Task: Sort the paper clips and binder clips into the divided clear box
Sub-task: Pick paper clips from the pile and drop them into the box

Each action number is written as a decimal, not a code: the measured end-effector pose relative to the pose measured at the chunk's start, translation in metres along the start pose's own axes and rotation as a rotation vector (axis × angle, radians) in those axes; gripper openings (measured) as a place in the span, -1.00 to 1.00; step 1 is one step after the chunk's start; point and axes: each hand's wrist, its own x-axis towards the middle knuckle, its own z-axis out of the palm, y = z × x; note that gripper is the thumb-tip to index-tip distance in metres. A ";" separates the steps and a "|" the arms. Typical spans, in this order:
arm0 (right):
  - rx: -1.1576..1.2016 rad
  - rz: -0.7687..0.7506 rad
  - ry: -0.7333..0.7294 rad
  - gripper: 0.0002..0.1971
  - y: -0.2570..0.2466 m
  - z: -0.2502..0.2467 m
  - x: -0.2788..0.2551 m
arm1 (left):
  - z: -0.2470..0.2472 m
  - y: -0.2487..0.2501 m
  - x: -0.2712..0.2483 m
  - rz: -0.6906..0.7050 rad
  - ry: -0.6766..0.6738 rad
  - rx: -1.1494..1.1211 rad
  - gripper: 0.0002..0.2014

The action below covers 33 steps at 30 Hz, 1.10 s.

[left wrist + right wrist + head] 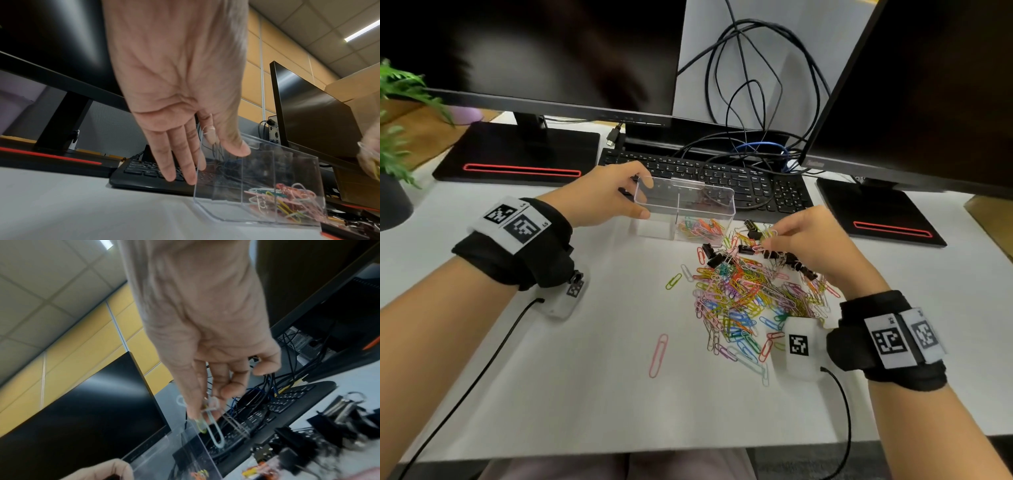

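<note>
The clear divided box (690, 186) stands in front of the keyboard. Its right compartment holds coloured paper clips (700, 228), and I see nothing in the left one. My left hand (646, 196) grips the box's left end, thumb on the near side and fingers behind the wall (198, 181). A big pile of coloured paper clips (743, 298) lies to the right, with black binder clips (714, 258) along its far edge. Above those, my right hand (768, 241) pinches a few paper clips (212, 425) between thumb and fingers, right of the box.
A black keyboard (739, 180) lies behind the box, with tangled cables (753, 102) and two monitors on black bases (517, 154) beyond. A plant pot (393, 198) stands far left. A stray pink clip (659, 354) and a green one (673, 281) lie left of the pile.
</note>
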 end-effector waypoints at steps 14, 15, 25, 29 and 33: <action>0.271 -0.302 0.069 -0.95 -0.059 0.026 0.048 | -0.001 0.001 -0.001 -0.006 -0.009 0.002 -0.60; 0.229 -0.286 0.045 -0.95 -0.057 0.028 0.050 | -0.001 0.001 -0.001 -0.005 -0.013 -0.001 -0.60; 0.000 -0.343 -0.041 -0.82 -0.058 0.034 0.027 | -0.001 0.002 0.000 0.000 -0.009 -0.012 -0.60; -0.306 -0.410 -0.335 -0.85 -0.069 0.066 0.007 | -0.002 0.002 0.000 0.009 -0.016 0.008 -0.59; -0.421 -0.363 -0.463 -0.83 -0.072 0.085 0.003 | -0.001 0.001 0.000 0.013 -0.009 0.013 -0.59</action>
